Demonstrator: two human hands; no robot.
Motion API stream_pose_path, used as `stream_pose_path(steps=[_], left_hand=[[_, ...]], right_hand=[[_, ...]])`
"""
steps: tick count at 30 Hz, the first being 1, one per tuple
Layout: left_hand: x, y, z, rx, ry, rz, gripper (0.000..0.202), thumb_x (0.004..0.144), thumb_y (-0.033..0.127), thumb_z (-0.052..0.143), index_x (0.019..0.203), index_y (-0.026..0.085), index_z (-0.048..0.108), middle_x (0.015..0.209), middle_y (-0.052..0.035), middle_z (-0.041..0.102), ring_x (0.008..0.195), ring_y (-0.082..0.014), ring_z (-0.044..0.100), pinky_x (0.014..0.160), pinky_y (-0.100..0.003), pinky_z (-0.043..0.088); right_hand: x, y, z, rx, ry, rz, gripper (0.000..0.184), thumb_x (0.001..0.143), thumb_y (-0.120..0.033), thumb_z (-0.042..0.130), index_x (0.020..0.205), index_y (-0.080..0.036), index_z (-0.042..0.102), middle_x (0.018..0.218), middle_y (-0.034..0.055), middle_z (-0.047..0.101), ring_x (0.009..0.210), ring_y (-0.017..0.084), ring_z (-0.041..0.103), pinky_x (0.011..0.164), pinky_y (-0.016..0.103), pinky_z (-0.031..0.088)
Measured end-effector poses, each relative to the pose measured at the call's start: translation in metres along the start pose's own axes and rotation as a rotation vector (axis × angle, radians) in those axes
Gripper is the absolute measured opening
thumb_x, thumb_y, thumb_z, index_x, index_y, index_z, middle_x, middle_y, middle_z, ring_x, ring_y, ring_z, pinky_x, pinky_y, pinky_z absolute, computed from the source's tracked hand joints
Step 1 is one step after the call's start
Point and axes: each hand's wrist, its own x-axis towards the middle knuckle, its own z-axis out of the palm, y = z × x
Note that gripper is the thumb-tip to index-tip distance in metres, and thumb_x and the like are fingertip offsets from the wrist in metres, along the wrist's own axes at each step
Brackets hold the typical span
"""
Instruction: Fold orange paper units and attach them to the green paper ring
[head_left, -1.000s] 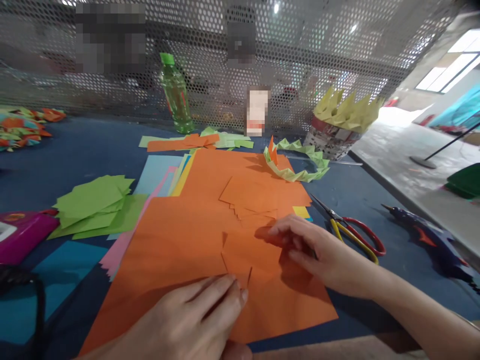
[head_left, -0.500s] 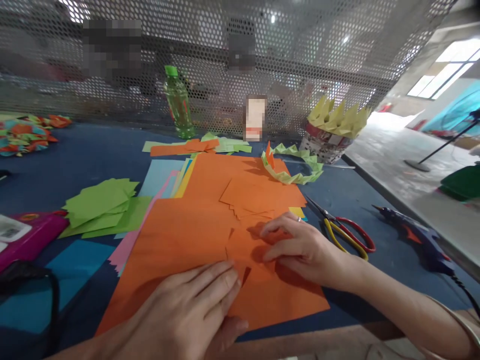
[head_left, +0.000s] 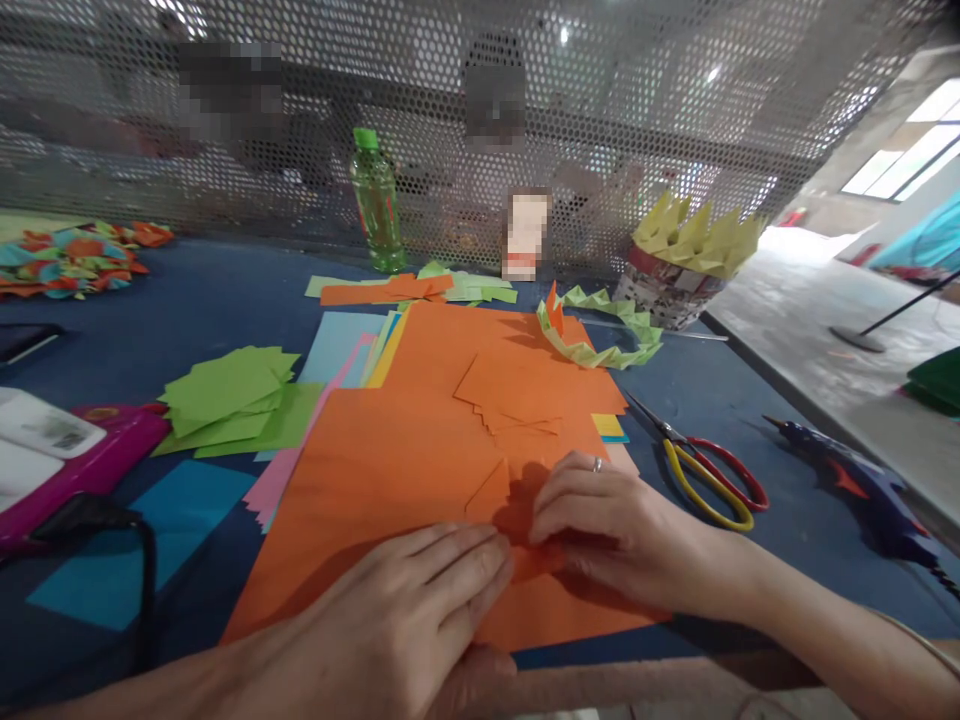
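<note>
A small square of orange paper [head_left: 489, 492] lies on a large orange sheet [head_left: 360, 480], partly under my hands and hard to tell from the sheet. My left hand [head_left: 420, 590] is stretched out flat, its fingertips pressing on the small paper's near side. My right hand [head_left: 600, 520], with a ring on one finger, has bent fingers closed at the paper's right side; the folded part there is mostly hidden. Just beyond, more small orange squares [head_left: 517, 390] form a loose pile. Scissors [head_left: 709, 470] with red and yellow handles lie right of my right hand.
At right is a glue gun [head_left: 855, 480]. A zigzag paper ring [head_left: 600, 335], a tub with yellow paper points [head_left: 675, 270] and a green bottle [head_left: 377, 210] stand behind. Green squares [head_left: 229, 400], blue paper [head_left: 142, 550] and a magenta power strip [head_left: 112, 460] are at left.
My right hand has moved slightly down, its fingers drawing closer together on the small paper. My left hand stays pressed flat. The whole view has shifted a little.
</note>
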Motion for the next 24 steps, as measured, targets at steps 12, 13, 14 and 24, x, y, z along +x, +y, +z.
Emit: stream_pose_path(steps=[12, 13, 14, 24], left_hand=[[-0.006, 0.003, 0.009, -0.004, 0.07, -0.003, 0.035, 0.104, 0.034, 0.045, 0.11, 0.014, 0.073, 0.115, -0.0019, 0.076, 0.11, -0.0166, 0.067, 0.105, -0.027, 0.045], [-0.007, 0.003, 0.009, -0.005, 0.072, -0.001, 0.034, 0.104, 0.035, 0.046, 0.11, 0.014, 0.073, 0.115, -0.0023, 0.076, 0.11, -0.0167, 0.067, 0.105, -0.027, 0.045], [-0.006, 0.003, 0.008, -0.003, 0.076, -0.009, 0.034, 0.103, 0.035, 0.047, 0.11, 0.014, 0.073, 0.116, -0.0026, 0.076, 0.11, -0.017, 0.067, 0.105, -0.027, 0.045], [-0.008, 0.003, 0.014, -0.016, 0.104, -0.055, 0.029, 0.102, 0.032, 0.051, 0.11, 0.016, 0.074, 0.119, -0.0023, 0.075, 0.113, -0.0157, 0.067, 0.112, -0.027, 0.042]], right_hand=[[0.01, 0.008, 0.005, 0.068, -0.005, 0.237, 0.011, 0.084, -0.026, 0.078, 0.081, -0.02, 0.07, 0.089, -0.0001, 0.065, 0.09, 0.016, 0.059, 0.082, 0.031, 0.045], [0.011, 0.006, 0.006, 0.047, 0.006, 0.266, 0.011, 0.085, -0.026, 0.078, 0.081, -0.02, 0.069, 0.09, 0.0001, 0.064, 0.09, 0.016, 0.058, 0.081, 0.031, 0.045], [0.012, 0.003, 0.007, 0.032, 0.014, 0.289, 0.011, 0.086, -0.025, 0.077, 0.082, -0.02, 0.068, 0.09, 0.0003, 0.064, 0.09, 0.016, 0.057, 0.08, 0.031, 0.044], [0.013, -0.005, 0.013, 0.01, 0.05, 0.36, 0.013, 0.085, -0.019, 0.074, 0.08, -0.02, 0.063, 0.088, -0.0002, 0.061, 0.084, 0.016, 0.054, 0.079, 0.033, 0.041]])
